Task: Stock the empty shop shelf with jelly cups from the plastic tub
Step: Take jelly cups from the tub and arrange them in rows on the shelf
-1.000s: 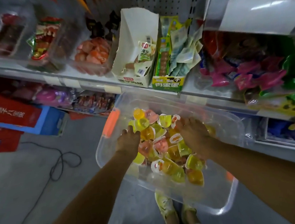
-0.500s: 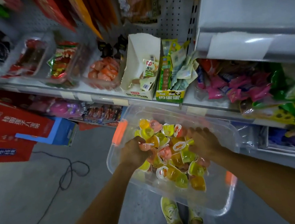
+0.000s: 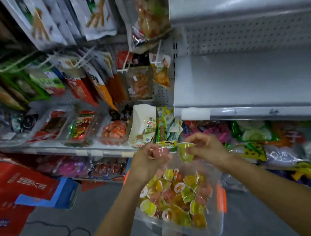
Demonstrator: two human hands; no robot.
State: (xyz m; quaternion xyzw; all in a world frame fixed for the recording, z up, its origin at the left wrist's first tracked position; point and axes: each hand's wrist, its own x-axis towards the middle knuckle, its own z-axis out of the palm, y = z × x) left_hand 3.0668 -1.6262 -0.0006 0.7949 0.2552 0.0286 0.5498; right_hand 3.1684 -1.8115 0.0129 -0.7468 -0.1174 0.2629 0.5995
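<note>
The left grip [image 3: 147, 160] curls round a small pink plastic jelly cup [image 3: 160, 152], the right grip [image 3: 206, 147] pinches a yellow-green jelly cup [image 3: 185, 152] — both above the clear plastic tub [image 3: 217, 222], below the empty grey metal shelf [image 3: 250, 80]. Likely light, slick, thin-walled — hold by the rim, gently.

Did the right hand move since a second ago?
Yes. The right hand rose out of the plastic tub, up above the jelly pile, and now holds a yellow-green jelly cup.
</note>
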